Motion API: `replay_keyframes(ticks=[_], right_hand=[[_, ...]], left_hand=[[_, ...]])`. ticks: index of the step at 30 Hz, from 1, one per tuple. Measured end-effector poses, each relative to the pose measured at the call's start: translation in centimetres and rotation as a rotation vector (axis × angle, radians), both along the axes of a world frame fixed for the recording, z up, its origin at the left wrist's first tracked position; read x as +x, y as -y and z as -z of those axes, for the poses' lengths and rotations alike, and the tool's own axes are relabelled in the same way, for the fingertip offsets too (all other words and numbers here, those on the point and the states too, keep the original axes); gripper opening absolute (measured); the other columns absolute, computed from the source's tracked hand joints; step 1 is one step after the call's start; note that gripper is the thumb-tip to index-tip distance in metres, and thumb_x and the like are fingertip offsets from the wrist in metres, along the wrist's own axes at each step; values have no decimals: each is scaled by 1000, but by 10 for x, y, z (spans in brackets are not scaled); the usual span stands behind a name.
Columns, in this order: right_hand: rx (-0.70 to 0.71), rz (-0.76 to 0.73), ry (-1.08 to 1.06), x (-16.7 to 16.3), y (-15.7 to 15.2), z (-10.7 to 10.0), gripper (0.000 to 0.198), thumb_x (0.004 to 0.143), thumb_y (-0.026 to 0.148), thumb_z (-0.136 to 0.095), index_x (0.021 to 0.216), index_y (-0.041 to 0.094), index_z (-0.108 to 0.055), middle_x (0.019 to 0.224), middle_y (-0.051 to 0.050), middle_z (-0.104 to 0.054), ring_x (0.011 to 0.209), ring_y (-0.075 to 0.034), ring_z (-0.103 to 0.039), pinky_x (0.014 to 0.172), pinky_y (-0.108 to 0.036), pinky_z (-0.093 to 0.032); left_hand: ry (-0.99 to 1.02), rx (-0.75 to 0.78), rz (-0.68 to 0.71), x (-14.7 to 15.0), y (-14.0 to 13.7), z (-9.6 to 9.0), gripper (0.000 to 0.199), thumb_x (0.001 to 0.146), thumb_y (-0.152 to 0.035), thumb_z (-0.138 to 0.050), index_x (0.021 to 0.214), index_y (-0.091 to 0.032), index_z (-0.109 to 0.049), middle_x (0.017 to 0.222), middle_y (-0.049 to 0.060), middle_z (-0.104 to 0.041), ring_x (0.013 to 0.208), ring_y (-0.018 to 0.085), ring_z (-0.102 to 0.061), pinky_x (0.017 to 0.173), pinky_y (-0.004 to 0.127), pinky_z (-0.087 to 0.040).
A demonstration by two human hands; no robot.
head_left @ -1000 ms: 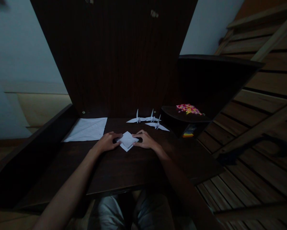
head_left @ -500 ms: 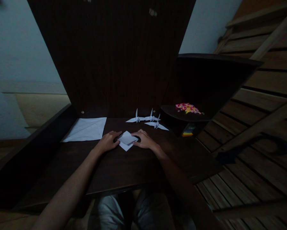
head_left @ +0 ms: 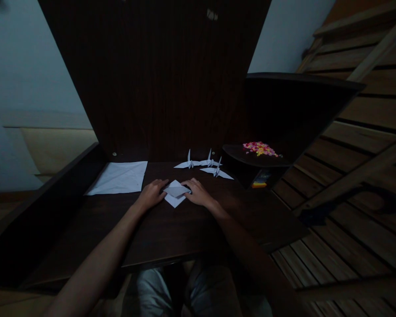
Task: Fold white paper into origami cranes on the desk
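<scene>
I have the folded white paper (head_left: 175,193) lying on the dark desk (head_left: 158,237), directly between my two hands, one corner pointing toward the body and the opposite one toward the upright back board (head_left: 164,88). My left hand (head_left: 152,193) touches its left corner, thumb and forefinger parted; my right hand (head_left: 198,193) does the same at the right corner, beside a shaded upper flap that looks slightly raised. From this far off I cannot tell whether either set of fingers is pinching or merely pressing. Beyond my right hand I see three white paper cranes (head_left: 216,172) grouped near the board. Left of my left hand lies a creased white sheet (head_left: 120,178). On my right, small pink and yellow pieces (head_left: 260,149) cover part of a low corner shelf (head_left: 231,152), with something yellow (head_left: 259,185) beneath it.
</scene>
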State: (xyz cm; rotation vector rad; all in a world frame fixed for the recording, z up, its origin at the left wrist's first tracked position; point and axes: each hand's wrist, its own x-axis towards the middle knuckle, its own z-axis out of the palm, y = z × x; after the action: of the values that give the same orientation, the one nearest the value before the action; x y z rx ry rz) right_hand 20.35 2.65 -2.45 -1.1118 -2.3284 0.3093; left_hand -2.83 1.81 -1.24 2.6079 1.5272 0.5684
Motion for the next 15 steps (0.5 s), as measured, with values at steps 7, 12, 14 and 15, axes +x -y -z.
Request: replay_keyframes(ticks=[7, 12, 14, 15], right_hand=[[32, 61, -39, -7, 2, 2, 29, 81, 9, -53, 107, 17, -60, 104, -7, -65, 98, -20, -51, 88, -34, -42], [44, 100, -47, -12, 2, 3, 26, 84, 8, -47, 105, 17, -60, 101, -7, -65, 97, -20, -52, 87, -32, -42], [53, 117, -38, -13, 2, 4, 24, 86, 9, -46, 104, 17, -61, 100, -7, -65, 95, -20, -52, 87, -32, -42], [58, 127, -30, -14, 2, 4, 24, 86, 10, -46, 104, 17, -61, 99, -7, -65, 94, -20, -52, 86, -32, -42]], left_hand=[[51, 24, -62, 5, -1, 5, 44, 83, -20, -50, 126, -14, -54, 116, 13, -64, 108, 25, -59, 93, 35, -48], [68, 39, -96, 9, -1, 4, 39, 84, -19, -49, 122, -15, -58, 117, 12, -65, 108, 24, -60, 94, 34, -47], [65, 35, -116, 11, 0, 2, 38, 84, -19, -49, 121, -15, -59, 117, 11, -65, 108, 24, -60, 94, 34, -47], [62, 30, -129, 12, 1, 1, 38, 84, -20, -49, 120, -15, -59, 117, 11, -65, 108, 23, -60, 94, 34, -47]])
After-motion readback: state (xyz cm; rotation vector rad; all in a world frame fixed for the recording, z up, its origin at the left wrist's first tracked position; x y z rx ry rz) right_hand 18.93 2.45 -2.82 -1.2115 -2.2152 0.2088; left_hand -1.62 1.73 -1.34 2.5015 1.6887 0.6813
